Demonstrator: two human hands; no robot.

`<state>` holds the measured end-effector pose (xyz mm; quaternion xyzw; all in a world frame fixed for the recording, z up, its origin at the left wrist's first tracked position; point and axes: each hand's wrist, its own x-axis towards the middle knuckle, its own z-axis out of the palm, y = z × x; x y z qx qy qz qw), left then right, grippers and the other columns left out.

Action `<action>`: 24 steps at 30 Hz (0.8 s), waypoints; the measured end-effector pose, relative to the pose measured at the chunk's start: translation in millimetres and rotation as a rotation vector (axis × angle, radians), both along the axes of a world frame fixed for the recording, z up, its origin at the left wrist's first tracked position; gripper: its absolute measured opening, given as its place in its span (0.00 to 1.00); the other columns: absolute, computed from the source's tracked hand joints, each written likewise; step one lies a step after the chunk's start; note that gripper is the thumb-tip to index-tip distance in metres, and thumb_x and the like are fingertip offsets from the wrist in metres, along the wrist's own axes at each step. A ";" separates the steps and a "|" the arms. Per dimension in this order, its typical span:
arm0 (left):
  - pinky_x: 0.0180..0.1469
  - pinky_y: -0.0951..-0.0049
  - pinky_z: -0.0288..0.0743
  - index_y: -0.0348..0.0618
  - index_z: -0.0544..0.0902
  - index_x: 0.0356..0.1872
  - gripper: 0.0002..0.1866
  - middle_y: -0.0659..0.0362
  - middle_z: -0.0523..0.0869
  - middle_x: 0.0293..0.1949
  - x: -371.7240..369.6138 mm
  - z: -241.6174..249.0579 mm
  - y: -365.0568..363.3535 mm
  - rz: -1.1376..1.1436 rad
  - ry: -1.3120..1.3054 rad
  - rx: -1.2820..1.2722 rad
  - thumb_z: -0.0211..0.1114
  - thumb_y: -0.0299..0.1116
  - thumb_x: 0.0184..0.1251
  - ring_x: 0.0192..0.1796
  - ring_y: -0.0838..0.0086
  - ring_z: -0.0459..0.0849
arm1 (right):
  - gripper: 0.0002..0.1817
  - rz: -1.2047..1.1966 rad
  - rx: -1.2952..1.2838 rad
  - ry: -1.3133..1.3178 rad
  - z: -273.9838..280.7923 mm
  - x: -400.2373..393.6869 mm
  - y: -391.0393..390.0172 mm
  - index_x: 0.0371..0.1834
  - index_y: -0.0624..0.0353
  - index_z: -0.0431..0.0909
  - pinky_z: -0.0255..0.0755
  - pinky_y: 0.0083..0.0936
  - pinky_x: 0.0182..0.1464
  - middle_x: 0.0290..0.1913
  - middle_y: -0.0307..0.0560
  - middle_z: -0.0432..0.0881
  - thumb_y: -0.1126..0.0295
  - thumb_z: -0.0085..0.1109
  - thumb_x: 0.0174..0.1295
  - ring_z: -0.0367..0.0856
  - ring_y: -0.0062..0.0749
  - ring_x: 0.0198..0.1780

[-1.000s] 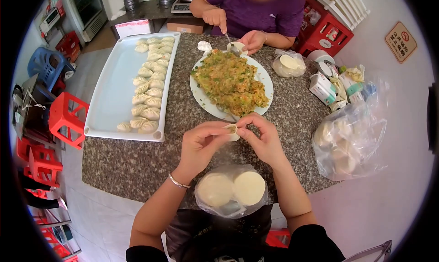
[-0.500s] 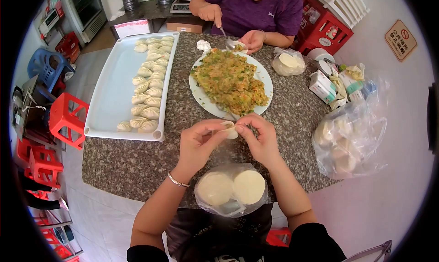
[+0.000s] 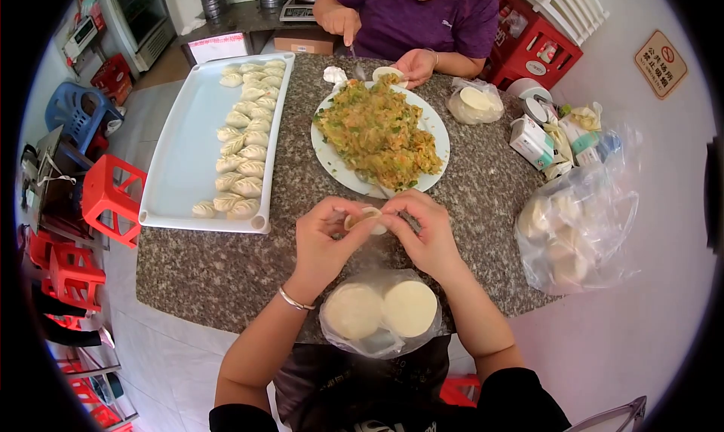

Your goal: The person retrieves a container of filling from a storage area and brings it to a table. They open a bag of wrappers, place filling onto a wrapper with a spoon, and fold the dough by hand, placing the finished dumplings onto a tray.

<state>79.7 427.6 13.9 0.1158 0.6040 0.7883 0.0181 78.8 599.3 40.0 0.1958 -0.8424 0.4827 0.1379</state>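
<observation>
My left hand (image 3: 323, 241) and my right hand (image 3: 427, 232) meet over the granite table (image 3: 211, 262), pinching one small folded dumpling (image 3: 363, 218) between their fingertips. Just beyond them sits a white plate (image 3: 332, 157) heaped with chopped green-and-orange filling (image 3: 377, 134). Close to my body lies a clear bag with two stacks of round wrappers (image 3: 381, 310). A white tray (image 3: 185, 149) on the left carries several finished dumplings (image 3: 241, 142) in rows.
Across the table a person in a purple shirt (image 3: 422, 17) holds a spoon in one hand and a wrapper in the other. A large bag of wrappers (image 3: 577, 232) and small packets (image 3: 554, 134) sit at right. Red stools (image 3: 109, 198) stand at left.
My fingers have shifted along the dumpling's edge, and it has turned slightly between both hands. The person opposite has drawn the spoon back from the filling towards the wrapper in their hand.
</observation>
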 end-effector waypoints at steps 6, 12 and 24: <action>0.48 0.76 0.79 0.32 0.82 0.41 0.09 0.51 0.82 0.47 -1.5 0.3 -1.4 -0.057 0.035 0.060 0.64 0.16 0.59 0.47 0.72 0.82 | 0.04 0.058 -0.176 -0.262 5.1 -0.9 10.3 0.32 0.63 0.77 0.71 0.25 0.42 0.32 0.47 0.78 0.76 0.61 0.56 0.78 0.37 0.36; 0.47 0.76 0.79 0.32 0.82 0.40 0.08 0.51 0.82 0.47 -0.8 -1.1 -2.0 -0.075 0.105 0.018 0.64 0.16 0.59 0.46 0.72 0.83 | 0.05 0.048 -0.092 -0.119 5.4 0.1 4.3 0.33 0.63 0.77 0.71 0.25 0.40 0.32 0.47 0.77 0.77 0.62 0.55 0.78 0.36 0.36; 0.46 0.78 0.78 0.33 0.82 0.40 0.08 0.53 0.83 0.46 0.5 2.0 -0.1 -0.043 -0.050 0.091 0.63 0.17 0.60 0.45 0.75 0.82 | 0.06 -0.075 -0.039 -0.011 0.0 1.5 0.0 0.32 0.63 0.77 0.72 0.29 0.42 0.32 0.48 0.78 0.75 0.63 0.54 0.78 0.41 0.36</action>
